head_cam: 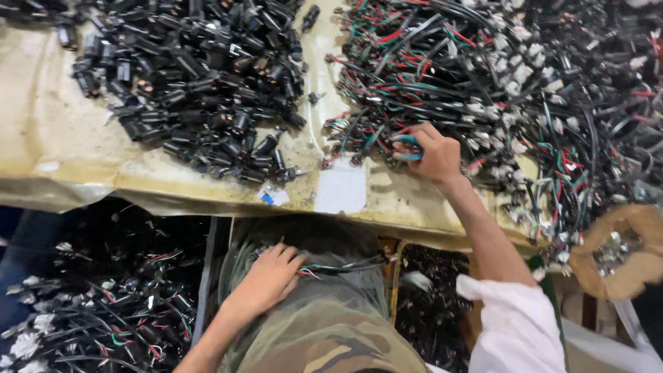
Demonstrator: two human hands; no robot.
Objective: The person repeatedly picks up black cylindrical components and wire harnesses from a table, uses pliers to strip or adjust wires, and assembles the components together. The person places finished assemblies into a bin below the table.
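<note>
While our right hand [431, 155] pinches a teal wire [409, 140] from the large heap [511, 83], our left hand [269, 276] clasps one harness [338, 266], with most wires on the bench [41, 138] unsorted.

Black connectors [200, 76] lie on the yellowed worktop [48, 131]; the wire bundles [483, 76] are black, red, green and white; the trousers [324, 331] are camouflage.

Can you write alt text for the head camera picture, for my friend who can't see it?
A person's right hand reaches into a big tangle of black, red and green wired cables on a worn table. Their left hand rests on a few cables in their lap. A pile of small black connectors lies to the left.
</note>
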